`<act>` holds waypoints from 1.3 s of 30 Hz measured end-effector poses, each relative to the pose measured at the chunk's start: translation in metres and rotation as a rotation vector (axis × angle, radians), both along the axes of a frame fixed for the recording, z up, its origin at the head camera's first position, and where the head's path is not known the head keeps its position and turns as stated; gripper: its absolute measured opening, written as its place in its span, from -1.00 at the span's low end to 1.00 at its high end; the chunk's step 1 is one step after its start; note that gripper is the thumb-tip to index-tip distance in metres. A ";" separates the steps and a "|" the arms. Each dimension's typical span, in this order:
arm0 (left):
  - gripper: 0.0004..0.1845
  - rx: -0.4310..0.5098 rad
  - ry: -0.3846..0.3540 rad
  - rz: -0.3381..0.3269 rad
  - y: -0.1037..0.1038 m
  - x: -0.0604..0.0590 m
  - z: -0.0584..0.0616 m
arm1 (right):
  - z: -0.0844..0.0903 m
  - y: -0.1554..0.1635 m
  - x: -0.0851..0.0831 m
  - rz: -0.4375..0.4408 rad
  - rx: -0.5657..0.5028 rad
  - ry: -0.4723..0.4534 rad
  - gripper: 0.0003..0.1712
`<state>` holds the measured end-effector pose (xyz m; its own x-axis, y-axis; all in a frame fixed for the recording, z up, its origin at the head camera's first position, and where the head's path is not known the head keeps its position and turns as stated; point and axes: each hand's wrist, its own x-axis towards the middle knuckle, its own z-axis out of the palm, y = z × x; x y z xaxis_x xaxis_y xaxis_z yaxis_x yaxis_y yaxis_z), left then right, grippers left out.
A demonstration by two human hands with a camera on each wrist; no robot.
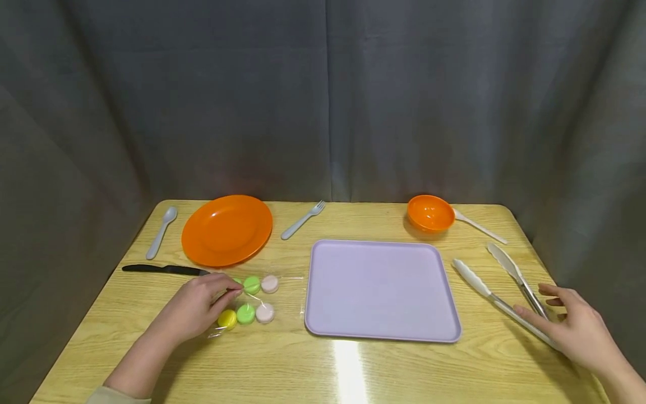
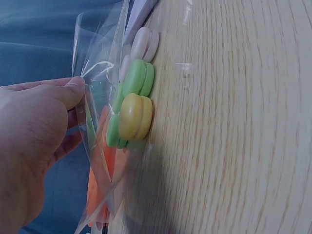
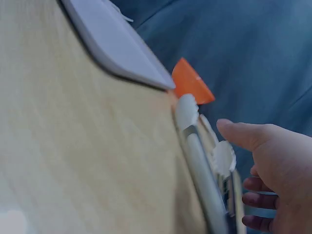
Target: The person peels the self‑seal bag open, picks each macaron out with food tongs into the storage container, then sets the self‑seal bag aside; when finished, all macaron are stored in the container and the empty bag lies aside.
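In the head view my left hand (image 1: 194, 307) is at the left of the table, over a clear plastic bag (image 2: 100, 58), pinching its film between thumb and index finger. Inside are two rows of macarons: a yellow one (image 1: 227, 320), green ones (image 1: 245, 314) and pale pink ones (image 1: 264, 313). The left wrist view shows the film drawn up beside the macarons, which sit low at the table. On the far right my right hand (image 1: 580, 331) hovers by the metal tongs (image 1: 472, 278), thumb and fingers spread apart around their handle end. The tongs' white scalloped tips lie spread, facing away from me.
A lilac tray (image 1: 381, 292) lies mid-table between the hands. Behind stand an orange plate (image 1: 227, 230), a grey fork (image 1: 303, 220) and an orange bowl (image 1: 430, 213) with a white utensil handle (image 1: 481, 226) beside it. A grey spoon (image 1: 161, 233) and black knife (image 1: 164, 269) lie left.
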<state>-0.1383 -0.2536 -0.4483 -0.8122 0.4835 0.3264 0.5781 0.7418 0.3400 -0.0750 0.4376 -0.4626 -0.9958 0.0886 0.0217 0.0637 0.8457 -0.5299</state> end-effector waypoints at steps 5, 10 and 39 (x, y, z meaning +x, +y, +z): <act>-0.89 -0.015 -0.007 0.001 0.000 0.000 0.000 | -0.018 0.001 -0.003 -0.024 -0.005 -0.015 0.08; -0.87 -0.027 -0.005 -0.003 -0.001 -0.001 0.001 | -0.027 0.000 -0.007 -0.048 0.031 0.019 0.05; -0.88 -0.042 -0.027 0.002 0.001 -0.005 0.001 | 0.026 -0.050 -0.006 0.129 0.009 0.249 -0.54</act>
<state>-0.1434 -0.2522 -0.4469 -0.8215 0.4949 0.2834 0.5677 0.7567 0.3242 -0.0812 0.3877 -0.4365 -0.9627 -0.0400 0.2676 -0.1763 0.8430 -0.5082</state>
